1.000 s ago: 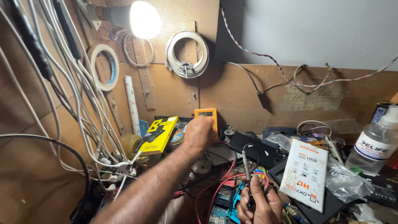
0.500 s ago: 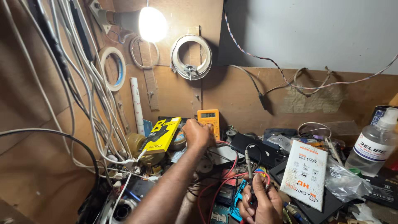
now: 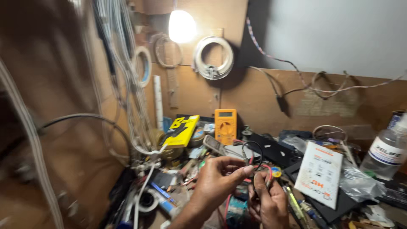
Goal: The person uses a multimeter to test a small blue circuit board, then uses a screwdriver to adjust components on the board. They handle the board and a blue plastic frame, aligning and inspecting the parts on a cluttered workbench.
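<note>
My left hand is low in the middle of the view, its fingertips pinched on a thin black lead that loops up above the hands. Right beside it, my right hand is closed around a red lead and a bundle of thin wires. The two hands touch at the fingertips. An orange multimeter leans upright against the wooden back wall, well behind both hands. The wire ends inside my right fist are hidden.
A yellow package stands left of the meter. A white printed card pack and a plastic bottle lie to the right. Cables hang down the left wall; a white cable coil and a lit bulb are above. Clutter covers the bench.
My left hand has drawn back from the orange multimeter and come down to the leads at my right hand. The view has swung to the left.
</note>
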